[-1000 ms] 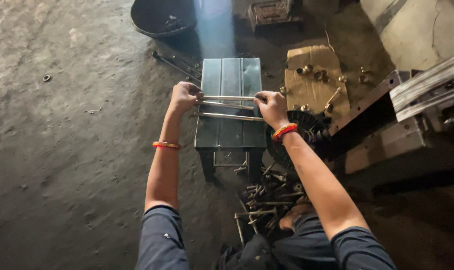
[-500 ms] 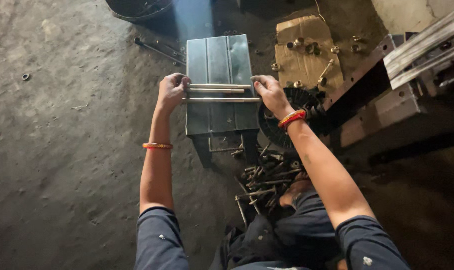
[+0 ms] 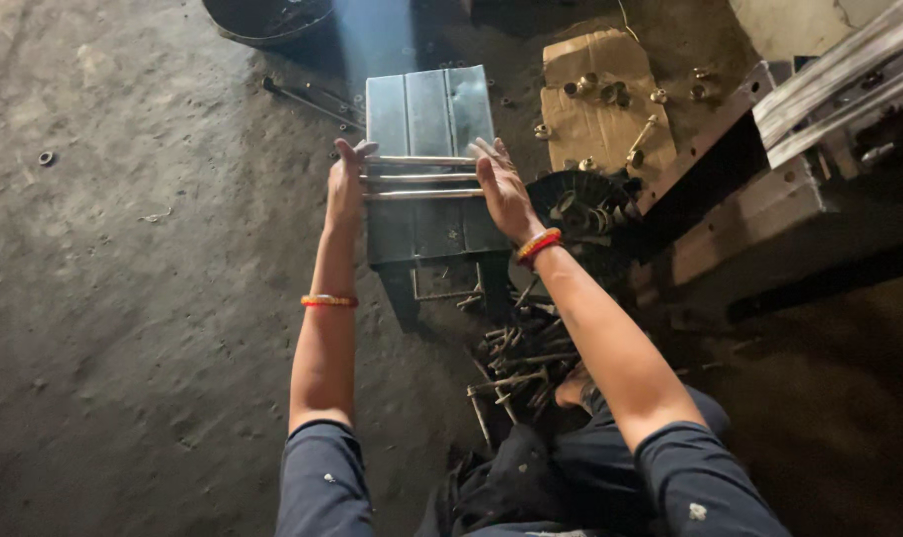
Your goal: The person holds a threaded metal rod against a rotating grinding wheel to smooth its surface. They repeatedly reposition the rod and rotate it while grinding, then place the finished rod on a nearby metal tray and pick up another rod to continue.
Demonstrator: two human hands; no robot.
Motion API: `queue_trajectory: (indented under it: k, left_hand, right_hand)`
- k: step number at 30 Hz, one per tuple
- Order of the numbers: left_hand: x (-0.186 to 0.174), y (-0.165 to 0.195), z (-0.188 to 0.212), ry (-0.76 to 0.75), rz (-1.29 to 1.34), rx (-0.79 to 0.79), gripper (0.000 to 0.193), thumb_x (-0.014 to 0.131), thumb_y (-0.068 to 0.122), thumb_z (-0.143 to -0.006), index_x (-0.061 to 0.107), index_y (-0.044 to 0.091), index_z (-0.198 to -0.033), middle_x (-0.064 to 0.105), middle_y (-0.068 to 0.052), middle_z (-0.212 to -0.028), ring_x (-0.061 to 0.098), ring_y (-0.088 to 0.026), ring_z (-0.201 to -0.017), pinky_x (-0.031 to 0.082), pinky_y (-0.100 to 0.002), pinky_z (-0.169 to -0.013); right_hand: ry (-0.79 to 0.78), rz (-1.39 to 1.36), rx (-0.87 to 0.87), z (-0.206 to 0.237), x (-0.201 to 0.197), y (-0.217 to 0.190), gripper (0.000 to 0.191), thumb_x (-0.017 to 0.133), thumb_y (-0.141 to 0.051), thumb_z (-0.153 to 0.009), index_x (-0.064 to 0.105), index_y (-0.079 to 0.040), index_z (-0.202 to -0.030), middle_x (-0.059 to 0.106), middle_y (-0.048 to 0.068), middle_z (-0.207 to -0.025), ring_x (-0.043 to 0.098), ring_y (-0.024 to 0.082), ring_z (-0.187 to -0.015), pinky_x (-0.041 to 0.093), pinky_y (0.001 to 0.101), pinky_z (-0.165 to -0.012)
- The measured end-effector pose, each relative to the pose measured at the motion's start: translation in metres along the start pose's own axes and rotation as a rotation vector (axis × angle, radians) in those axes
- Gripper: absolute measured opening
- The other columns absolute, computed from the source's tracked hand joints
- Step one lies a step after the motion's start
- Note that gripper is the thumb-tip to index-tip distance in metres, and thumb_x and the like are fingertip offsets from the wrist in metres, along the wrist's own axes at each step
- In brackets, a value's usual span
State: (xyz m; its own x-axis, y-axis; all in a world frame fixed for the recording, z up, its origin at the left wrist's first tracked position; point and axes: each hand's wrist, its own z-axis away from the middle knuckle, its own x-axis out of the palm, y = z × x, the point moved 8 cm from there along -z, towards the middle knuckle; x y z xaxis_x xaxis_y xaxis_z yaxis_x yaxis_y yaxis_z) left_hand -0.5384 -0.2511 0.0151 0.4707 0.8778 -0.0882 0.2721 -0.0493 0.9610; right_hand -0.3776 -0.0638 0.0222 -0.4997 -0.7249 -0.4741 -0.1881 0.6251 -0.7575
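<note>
— Dusty concrete floor (image 3: 123,328) is seen all around a small grey metal stand (image 3: 431,179), which serves as the working surface. What is laid on it?

— Three thin metal rods (image 3: 421,177) are laid crosswise on the top of the stand, side by side and roughly parallel, with their ends reaching its left and right edges.

— How are the hands placed?

— The left hand (image 3: 345,184) is set flat against the rod ends at the left edge of the stand, fingers stretched out and nothing gripped. The right hand (image 3: 501,189) is held the same way at the right edge, palm turned inward, fingers spread, nothing closed around. The rods are pressed between the two palms rather than grasped.

— What can be judged done, and what left?

— Three rods appear to be gathered and squared up on the stand. A heap of further rods and bolts (image 3: 521,358) is seen on the floor just below the stand, near the knees, so much stock seems untouched.

— And around the stand?

— To its right a piece of cardboard (image 3: 595,99) carrying nuts and bolts is seen, with a dark round toothed part (image 3: 580,204) just beside the stand. Beyond the stand a dark basin (image 3: 267,18) is partly cut off by the frame.
</note>
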Motion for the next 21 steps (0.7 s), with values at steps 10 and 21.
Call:
queue_trajectory:
  k: [10,21]
  left_hand:
    - [0.002,-0.021,0.036,-0.004,0.684,0.014,0.082,0.03,0.068,-0.109,0.053,-0.003,-0.142,0.061,-0.026,-0.136,0.058,-0.033,-0.127,0.043,-0.047,-0.116]
    - [-0.002,-0.023,0.05,-0.007,0.972,0.125,0.074,0.036,0.06,-0.108,0.041,-0.001,-0.149,0.052,-0.026,-0.152,0.046,-0.038,-0.146,0.031,-0.051,-0.127]
  right_hand:
    - [0.02,-0.362,0.162,0.013,0.003,0.029,0.066,0.037,-0.055,-0.109,0.06,-0.002,-0.141,0.07,0.015,-0.121,0.063,0.025,-0.119,0.046,0.0351,-0.11]
    - [0.023,-0.326,0.008,0.017,-0.018,0.016,0.067,0.044,-0.056,-0.11,0.056,0.001,-0.143,0.061,0.014,-0.14,0.053,0.023,-0.136,0.036,0.0336,-0.117]
